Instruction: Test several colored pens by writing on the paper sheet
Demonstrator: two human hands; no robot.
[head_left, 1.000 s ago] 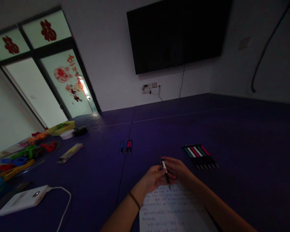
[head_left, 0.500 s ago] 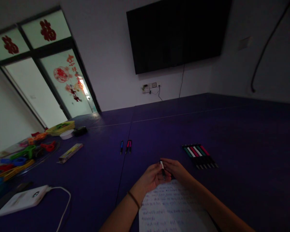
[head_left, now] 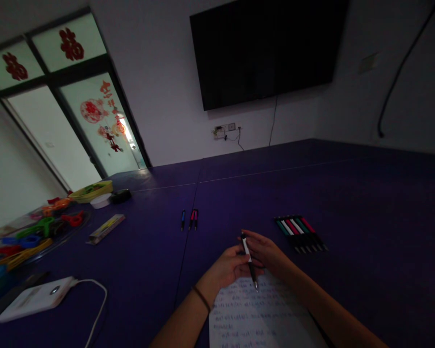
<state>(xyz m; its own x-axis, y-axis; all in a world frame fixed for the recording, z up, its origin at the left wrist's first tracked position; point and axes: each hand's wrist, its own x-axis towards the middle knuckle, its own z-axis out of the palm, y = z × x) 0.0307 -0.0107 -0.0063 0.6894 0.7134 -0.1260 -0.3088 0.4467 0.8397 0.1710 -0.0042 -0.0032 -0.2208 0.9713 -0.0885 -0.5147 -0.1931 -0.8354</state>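
Between my two hands is a white and black pen (head_left: 252,267), its metal tip pointing down toward a sheet of handwritten paper (head_left: 261,314). My left hand (head_left: 230,266) has its thumb on the pen's middle, with fingers behind it. The fingers of my right hand (head_left: 266,249) are closed around the pen's upper part. To the right lies a row of several pens (head_left: 300,234) in green, white and pink. Ahead on the left are a blue pen (head_left: 183,220) and two pink pens (head_left: 193,219).
On the purple table (head_left: 148,270) at left are a white power bank (head_left: 36,298) with a cable, a long box (head_left: 107,228), colourful clips (head_left: 32,234), a yellow basket (head_left: 90,192) and tape rolls. A dark screen (head_left: 268,53) hangs on the wall.
The pen between my hands now shows much more of its length, and its tip has moved down over the paper. My right hand's fingers have risen slightly.
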